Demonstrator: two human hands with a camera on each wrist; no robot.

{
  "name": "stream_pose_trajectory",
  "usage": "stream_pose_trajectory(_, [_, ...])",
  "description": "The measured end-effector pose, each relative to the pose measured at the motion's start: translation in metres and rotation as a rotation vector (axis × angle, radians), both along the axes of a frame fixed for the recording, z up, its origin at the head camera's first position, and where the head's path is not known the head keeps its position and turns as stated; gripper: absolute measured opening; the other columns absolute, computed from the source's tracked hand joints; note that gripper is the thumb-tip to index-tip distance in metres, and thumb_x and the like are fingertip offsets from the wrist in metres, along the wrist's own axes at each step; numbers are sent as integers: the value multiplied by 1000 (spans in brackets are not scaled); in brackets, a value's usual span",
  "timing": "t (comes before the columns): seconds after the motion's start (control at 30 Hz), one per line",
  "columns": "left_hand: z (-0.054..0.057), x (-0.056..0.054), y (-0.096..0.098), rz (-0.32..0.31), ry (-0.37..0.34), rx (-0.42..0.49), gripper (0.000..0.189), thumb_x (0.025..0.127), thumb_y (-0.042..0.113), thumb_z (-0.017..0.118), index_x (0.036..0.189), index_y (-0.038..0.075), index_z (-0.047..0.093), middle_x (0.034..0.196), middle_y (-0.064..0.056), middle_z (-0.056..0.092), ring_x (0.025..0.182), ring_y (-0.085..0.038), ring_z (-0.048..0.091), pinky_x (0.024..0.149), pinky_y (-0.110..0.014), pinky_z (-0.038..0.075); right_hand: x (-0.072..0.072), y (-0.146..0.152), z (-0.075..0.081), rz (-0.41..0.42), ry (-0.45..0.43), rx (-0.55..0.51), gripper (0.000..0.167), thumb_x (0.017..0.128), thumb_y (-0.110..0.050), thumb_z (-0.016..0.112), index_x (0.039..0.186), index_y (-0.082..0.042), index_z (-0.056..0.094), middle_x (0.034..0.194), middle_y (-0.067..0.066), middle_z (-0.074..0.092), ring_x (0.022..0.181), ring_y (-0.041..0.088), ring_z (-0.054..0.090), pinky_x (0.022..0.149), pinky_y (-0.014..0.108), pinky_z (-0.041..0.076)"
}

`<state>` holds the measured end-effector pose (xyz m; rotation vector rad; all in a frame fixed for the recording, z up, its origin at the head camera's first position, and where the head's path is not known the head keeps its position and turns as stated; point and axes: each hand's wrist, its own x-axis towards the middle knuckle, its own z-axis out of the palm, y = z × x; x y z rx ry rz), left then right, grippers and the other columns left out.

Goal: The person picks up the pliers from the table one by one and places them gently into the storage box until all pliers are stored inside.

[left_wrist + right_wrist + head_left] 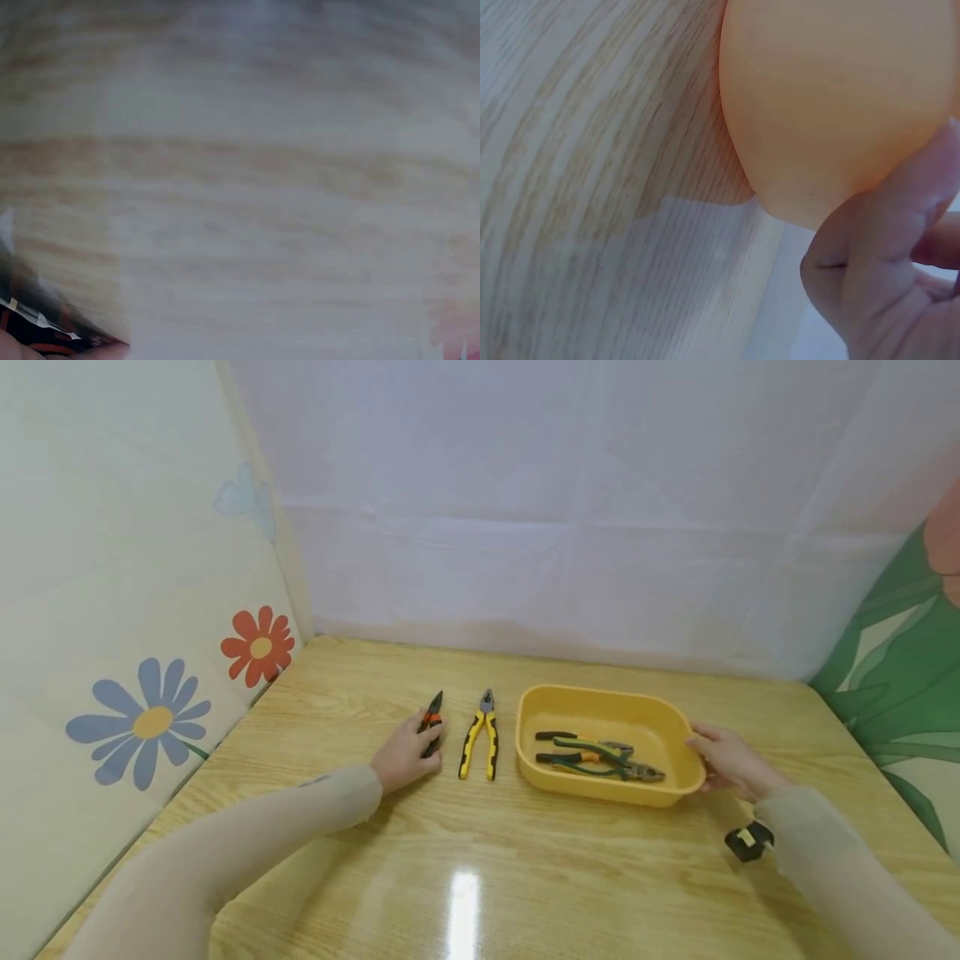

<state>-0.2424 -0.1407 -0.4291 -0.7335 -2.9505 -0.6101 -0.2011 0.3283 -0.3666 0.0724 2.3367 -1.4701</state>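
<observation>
My left hand (407,756) grips long-nose pliers (436,703) with black and orange-red handles, which lie on the table, jaws pointing away from me. Only a bit of their handles and some fingertips show at the lower left of the left wrist view. My right hand (731,760) pinches the right end of a yellow plastic basin (592,788), thumb at the rim. In the right wrist view the basin's outer wall (832,97) fills the upper right. Inside the basin lie pliers with green handles (592,745) and others with black and orange handles (555,758), partly overlapping.
Between the left hand and the basin, pliers with yellow and black handles (487,702) lie on the wooden table (570,868). A white sheet (525,577) hangs behind the table; flower-printed panels flank it. A small black device (748,841) sits by the right wrist.
</observation>
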Motion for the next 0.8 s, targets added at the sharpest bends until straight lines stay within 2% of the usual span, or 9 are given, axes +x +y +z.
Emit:
stream_pose_trajectory(0.17, [11,1,-3,6,-21,11,46,91,18,61,135,4,59,145,-36,33,126,-52,42,101,-57,39,0,0,0,4,6,-7,59,105,-14,27,147,15,-3,87,7,57,62,13,58,53,26,51])
stream_pose_trajectory(0.3, [18,3,-5,-4,-19,94,43,89,13,60,130,1,61,143,-37,36,124,-50,45,97,-54,44,0,0,-1,-2,6,-15,59,105,-14,27,146,15,-3,84,5,57,61,12,57,53,25,50])
stream_pose_trajectory(0.43, [25,5,-5,-3,31,145,41,89,11,60,128,0,63,142,-36,38,123,-51,46,96,-55,44,1,0,-2,-4,6,-19,59,105,-14,27,146,15,-4,82,4,57,60,11,57,52,25,50])
stream_pose_trajectory(0.6, [32,7,-5,11,95,120,39,90,14,60,128,4,64,143,-32,39,119,-51,46,91,-59,45,1,1,-3,-5,4,-23,59,105,-14,26,147,14,-5,80,3,57,59,10,57,52,24,50])
stream_pose_trajectory(0.8, [38,15,-8,-1,106,133,41,91,14,60,131,4,62,145,-31,37,117,-49,46,84,-56,47,0,1,-3,-4,4,-27,59,105,-14,26,147,14,-5,80,3,57,60,10,57,52,24,50])
